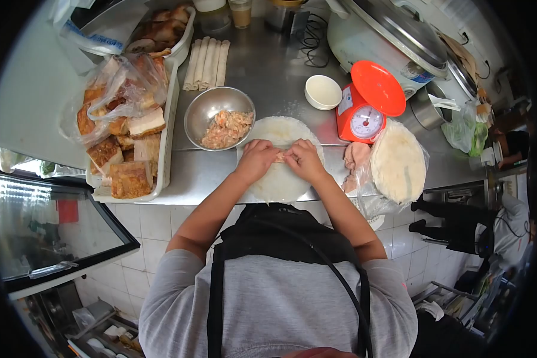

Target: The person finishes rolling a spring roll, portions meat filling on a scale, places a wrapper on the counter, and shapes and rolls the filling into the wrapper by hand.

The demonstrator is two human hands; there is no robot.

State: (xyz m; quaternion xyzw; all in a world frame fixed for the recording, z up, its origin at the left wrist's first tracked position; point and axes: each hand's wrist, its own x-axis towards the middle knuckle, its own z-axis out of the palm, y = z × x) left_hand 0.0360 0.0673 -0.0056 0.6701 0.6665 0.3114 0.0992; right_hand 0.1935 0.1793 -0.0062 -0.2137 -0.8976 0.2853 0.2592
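Observation:
A round, pale wrapper sheet (275,182) lies flat at the counter's front edge, in front of me. Pinkish filling (279,156) sits on its upper part, between my two hands. My left hand (258,159) presses at the filling's left end with fingers bent together. From the right, my right hand (304,160) pinches at the same filling. Just up and left stands a steel bowl (196,113) with minced filling (225,129) in it. Several rolled pieces (206,64) lie side by side behind the bowl. A stack of round wrappers (398,162) rests on plastic at the right.
A white tray (172,119) of roasted meat chunks fills the left. An orange scale (364,116), a small white bowl (323,92) and a large cooker (370,42) stand at the right and back. Another person (501,230) is far right.

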